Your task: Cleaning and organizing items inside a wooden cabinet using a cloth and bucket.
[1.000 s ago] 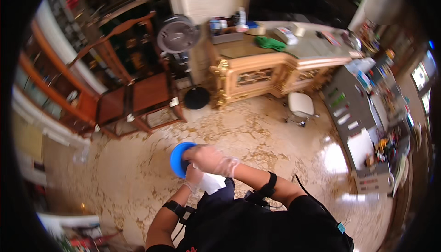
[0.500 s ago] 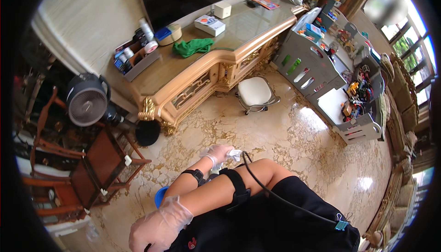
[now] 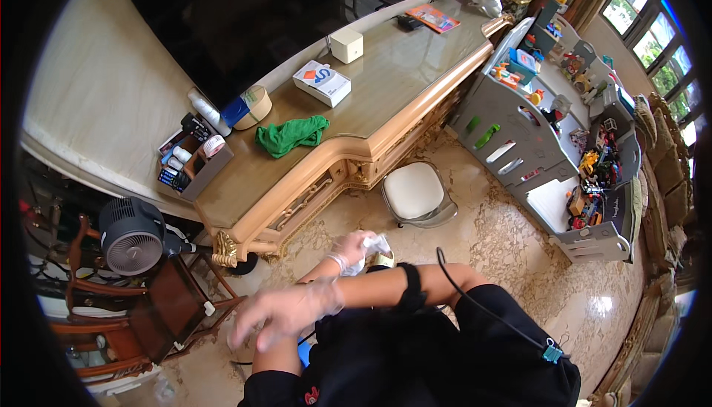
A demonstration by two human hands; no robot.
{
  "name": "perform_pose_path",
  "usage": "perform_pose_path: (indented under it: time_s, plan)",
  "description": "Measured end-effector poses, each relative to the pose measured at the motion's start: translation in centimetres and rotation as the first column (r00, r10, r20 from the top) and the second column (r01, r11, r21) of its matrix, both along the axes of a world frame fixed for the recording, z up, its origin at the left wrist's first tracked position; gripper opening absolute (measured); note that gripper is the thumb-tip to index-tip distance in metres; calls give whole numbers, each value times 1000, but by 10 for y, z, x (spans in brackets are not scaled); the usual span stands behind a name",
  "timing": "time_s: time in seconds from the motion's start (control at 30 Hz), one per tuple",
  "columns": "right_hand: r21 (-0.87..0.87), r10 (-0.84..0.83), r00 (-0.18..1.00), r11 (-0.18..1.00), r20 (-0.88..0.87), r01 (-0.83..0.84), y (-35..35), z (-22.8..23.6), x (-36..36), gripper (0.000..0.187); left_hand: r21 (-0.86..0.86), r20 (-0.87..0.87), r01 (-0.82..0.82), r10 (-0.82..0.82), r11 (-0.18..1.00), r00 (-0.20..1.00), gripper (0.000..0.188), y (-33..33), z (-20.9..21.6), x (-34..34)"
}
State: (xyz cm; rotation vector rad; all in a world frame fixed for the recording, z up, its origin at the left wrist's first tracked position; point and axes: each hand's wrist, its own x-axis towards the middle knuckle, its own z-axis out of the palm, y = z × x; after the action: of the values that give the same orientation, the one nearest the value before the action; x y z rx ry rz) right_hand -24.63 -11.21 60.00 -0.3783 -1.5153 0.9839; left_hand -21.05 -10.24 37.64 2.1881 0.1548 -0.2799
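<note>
Both my hands wear thin clear plastic gloves, and my arms cross in front of my black clothes. My left hand (image 3: 350, 250) is the farther one, closed on a crumpled white cloth (image 3: 377, 245) that sticks out to its right. My right hand (image 3: 285, 312) has crossed over to the left side, above my left arm. Its fingers are apart, slightly blurred, and nothing shows in them; whether it touches the left arm I cannot tell. Something blue (image 3: 304, 350) shows partly behind my left arm. A black cable (image 3: 482, 307) runs past my right upper arm.
A glass-topped wooden cabinet (image 3: 371, 99) ahead carries a green cloth (image 3: 291, 136), a white box (image 3: 322, 83) and an organizer (image 3: 196, 156). A white-seated stool (image 3: 414, 190) stands before it. Left are a fan (image 3: 133, 236) and wooden chair (image 3: 167, 303); right, a grey toy shelf (image 3: 504, 136).
My right hand has risen from the lower left, and its fingers have spread. The left hand still holds the white cloth. The head view has shifted, bringing the cabinet and shelf closer.
</note>
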Motion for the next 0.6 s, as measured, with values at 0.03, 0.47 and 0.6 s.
perform_pose_path:
  time_s: [0.03, 0.47, 0.6]
  plan:
    - [-138, -86, 995, 986, 50, 92, -5, -4, 27, 32, 4, -11, -8, 8, 1000, 1000, 24, 6, -10, 2]
    - [-362, -528, 403, 184, 747, 914, -93, -182, 188, 67, -805, -589, -592, 168, -37, 791, 32, 62, 26, 99]
    - [-302, -695, 222, 7, 684, 953, -93, -200, 196, 43, -840, -534, -543, 153, 18, 831, 31, 53, 16, 125]
